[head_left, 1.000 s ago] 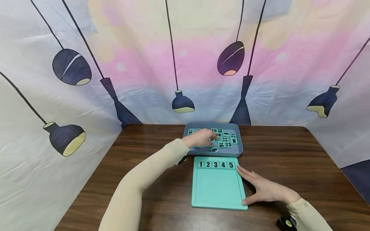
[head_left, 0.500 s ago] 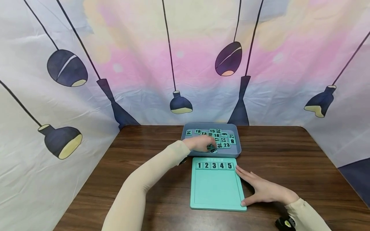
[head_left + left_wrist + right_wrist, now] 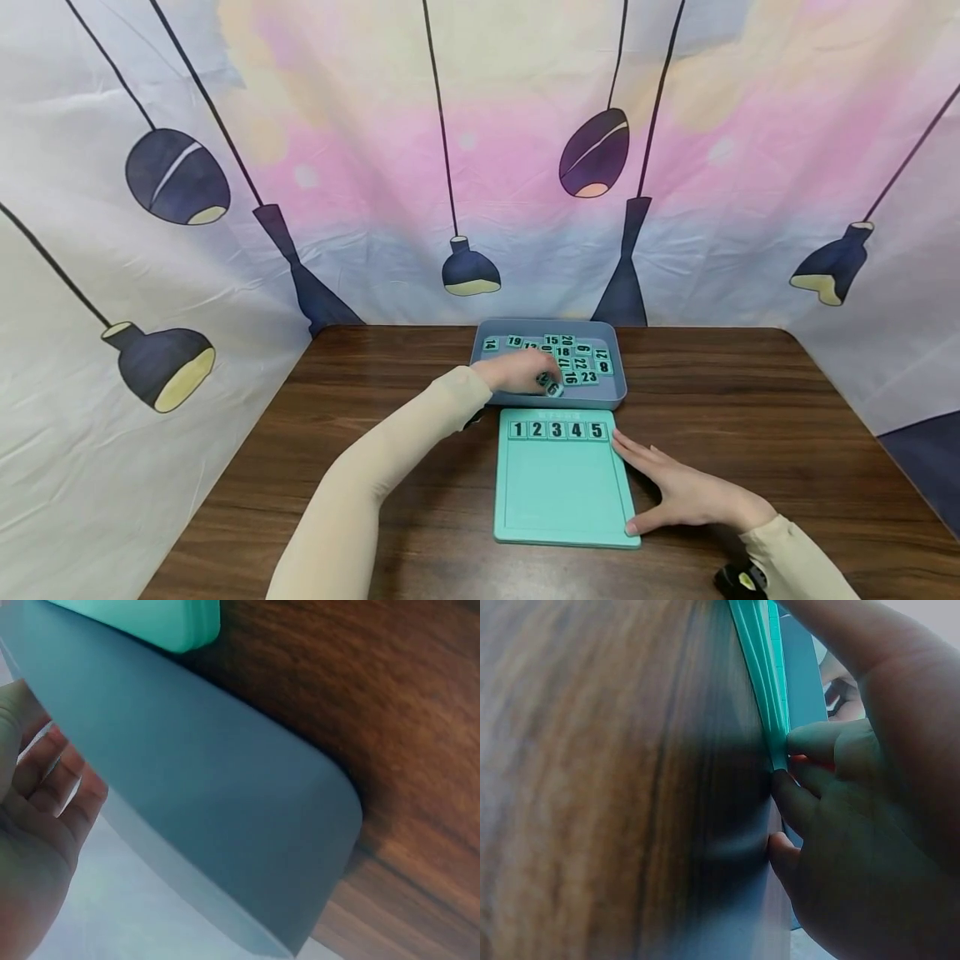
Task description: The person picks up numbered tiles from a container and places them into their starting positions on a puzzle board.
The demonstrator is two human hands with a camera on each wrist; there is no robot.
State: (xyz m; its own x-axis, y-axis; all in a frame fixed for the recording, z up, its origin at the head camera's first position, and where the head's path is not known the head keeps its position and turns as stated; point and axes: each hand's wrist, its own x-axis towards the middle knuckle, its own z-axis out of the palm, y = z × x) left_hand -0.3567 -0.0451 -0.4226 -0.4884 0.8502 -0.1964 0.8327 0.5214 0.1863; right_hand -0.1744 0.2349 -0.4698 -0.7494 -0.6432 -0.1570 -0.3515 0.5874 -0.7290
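Observation:
My left hand (image 3: 521,372) reaches into a blue-grey tray (image 3: 617,387) of number tiles, its fingers curled down. It seems to pinch a small green number tile (image 3: 554,389) near the tray's front side; the digit reads as 6 or 9. In the left wrist view the tray's wall (image 3: 225,795) hides the fingertips. A mint-green board (image 3: 566,492) lies in front of the tray, with tiles 1 to 5 (image 3: 557,430) in its top row. My right hand (image 3: 686,492) is spread along the board's right side, thumb and fingertips touching its edge.
Several loose number tiles (image 3: 588,377) lie in the tray at various angles. A dark wood table (image 3: 720,392) carries everything. Behind it hangs a cloth (image 3: 360,167) printed with lamps. The tray stands close behind the board.
My left hand has lowered its fingers onto the tile at the tray's front, and that tile has turned slightly. My right hand stays at the board's edge.

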